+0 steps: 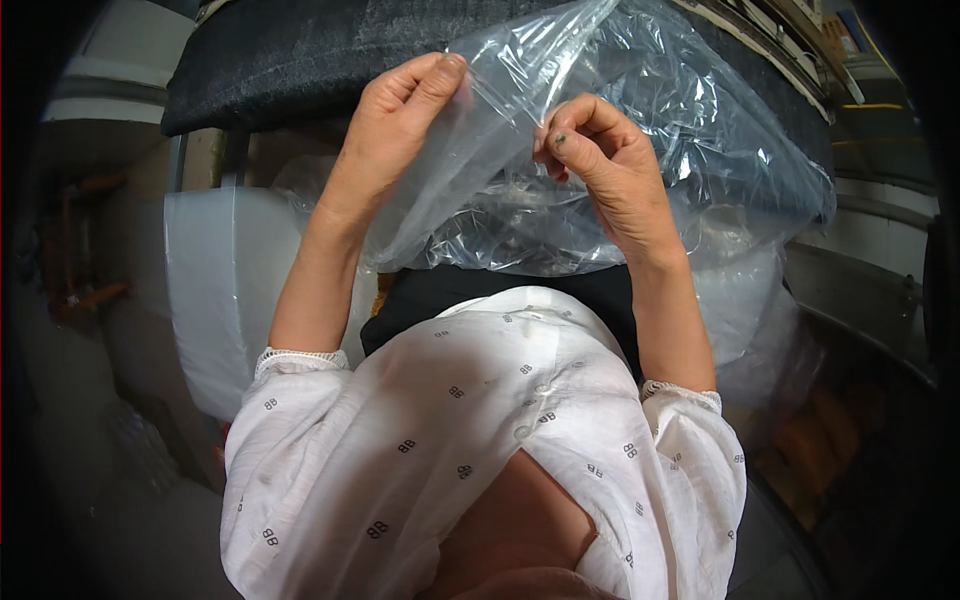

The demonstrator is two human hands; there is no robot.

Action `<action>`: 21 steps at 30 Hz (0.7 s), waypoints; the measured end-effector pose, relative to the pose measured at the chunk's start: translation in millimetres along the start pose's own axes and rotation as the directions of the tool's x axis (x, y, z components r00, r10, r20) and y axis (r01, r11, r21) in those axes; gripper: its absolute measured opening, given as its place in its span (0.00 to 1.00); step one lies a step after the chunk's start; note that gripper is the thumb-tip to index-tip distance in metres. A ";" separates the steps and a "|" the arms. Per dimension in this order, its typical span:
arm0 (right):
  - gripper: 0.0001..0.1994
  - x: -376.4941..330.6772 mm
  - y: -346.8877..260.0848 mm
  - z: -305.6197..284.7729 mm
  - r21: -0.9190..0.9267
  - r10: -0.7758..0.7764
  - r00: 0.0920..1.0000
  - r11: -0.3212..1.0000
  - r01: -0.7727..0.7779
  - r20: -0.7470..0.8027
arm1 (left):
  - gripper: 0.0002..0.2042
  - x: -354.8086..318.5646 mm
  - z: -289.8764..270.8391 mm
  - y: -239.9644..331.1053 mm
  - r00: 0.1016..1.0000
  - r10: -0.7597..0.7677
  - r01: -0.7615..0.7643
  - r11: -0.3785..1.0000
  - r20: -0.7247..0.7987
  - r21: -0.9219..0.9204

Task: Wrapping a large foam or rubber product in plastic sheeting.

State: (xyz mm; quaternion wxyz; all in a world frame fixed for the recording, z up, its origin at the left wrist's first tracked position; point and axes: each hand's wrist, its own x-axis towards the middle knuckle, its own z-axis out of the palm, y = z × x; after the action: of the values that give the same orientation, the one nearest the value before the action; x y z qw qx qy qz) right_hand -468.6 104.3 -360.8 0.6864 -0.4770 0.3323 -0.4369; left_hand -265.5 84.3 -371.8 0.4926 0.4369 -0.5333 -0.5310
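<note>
A large clear plastic sheet or bag [690, 110] spreads in shiny folds in front of me and hangs down toward my lap. My left hand [400, 110] pinches its edge between thumb and fingers, and the film stretches taut from there toward the right. My right hand [605, 155] has its fingers curled with the thumb against them, closed on the plastic at about the middle. The exact grip of the right fingertips is partly hidden. Under the plastic lies a dark cloth-covered surface [290, 65].
White translucent plastic [230, 270] hangs at the left below the dark surface, with more whitish plastic [740, 290] at the right. Wooden strips [765, 40] lie at the far right edge. Farther left stands a brown frame [85, 245], dim and blurred.
</note>
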 end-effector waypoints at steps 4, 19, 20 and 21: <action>0.06 0.0 -1.0 1.7 0.001 0.016 1.000 1.000 -0.016 -0.027 | 0.16 -4.1 -1.3 5.3 0.994 -0.106 0.106 0.993 -0.006 -0.051; 0.07 -0.2 -5.0 3.9 -0.139 -0.084 0.996 0.987 0.082 -0.015 | 0.18 -4.1 -7.2 9.7 0.999 -0.037 0.035 0.991 0.015 0.129; 0.08 0.0 -5.9 4.0 -0.165 -0.066 0.998 0.984 0.061 -0.024 | 0.17 -4.5 -6.7 10.4 1.000 -0.014 0.011 0.989 0.017 0.145; 0.09 0.2 -6.3 4.0 -0.191 -0.048 0.998 0.981 0.041 -0.033 | 0.16 -5.1 -6.3 11.4 1.000 0.010 -0.012 0.987 0.018 0.161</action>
State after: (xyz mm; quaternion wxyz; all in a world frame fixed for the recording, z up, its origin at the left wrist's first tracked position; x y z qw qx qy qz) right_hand -466.8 104.6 -353.6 0.6214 -0.5393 0.3747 -0.4274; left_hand -258.0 89.1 -361.0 0.4540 0.4676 -0.5811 -0.4873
